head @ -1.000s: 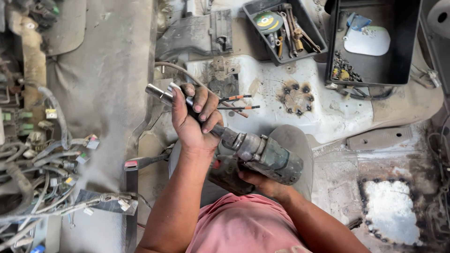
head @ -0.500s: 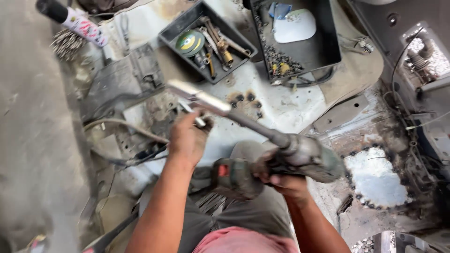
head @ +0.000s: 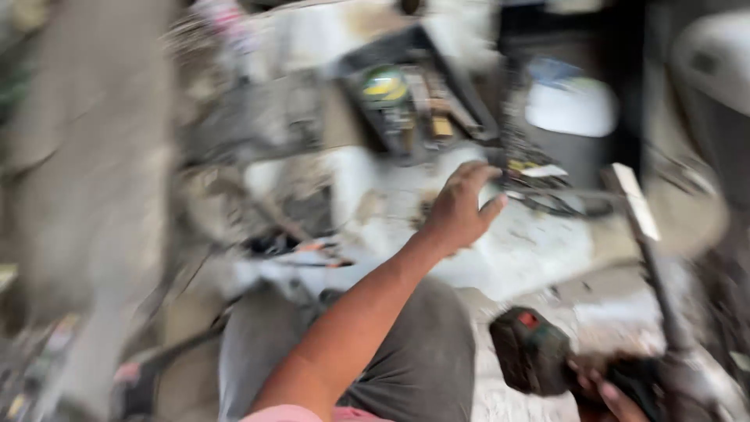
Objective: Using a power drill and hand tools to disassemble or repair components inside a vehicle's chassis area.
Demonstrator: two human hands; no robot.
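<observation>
The picture is heavily blurred by motion. My left hand (head: 461,207) is stretched forward over the stripped, dirty metal floor (head: 539,242), fingers apart and holding nothing, nearest the dark tool tray (head: 414,101). My right hand (head: 617,391) is at the bottom right corner, wrapped around the grip of a power drill (head: 547,355) with a dark body and a red spot. The drill's long metal shaft (head: 652,266) points up and away to a pale flat tip (head: 634,199). Grey trousers (head: 422,367) cover my knee below the left arm.
A black bin holding a white rounded object (head: 570,109) stands behind the tray. Red-and-black wires (head: 312,254) lie left of my arm. A grey sloped panel (head: 86,195) fills the left side. A pale rounded shape (head: 715,62) sits top right.
My left hand has let go of the drill shaft and reached forward toward the tray. The drill has swung to the right, held only by my right hand. The view has shifted and blurred.
</observation>
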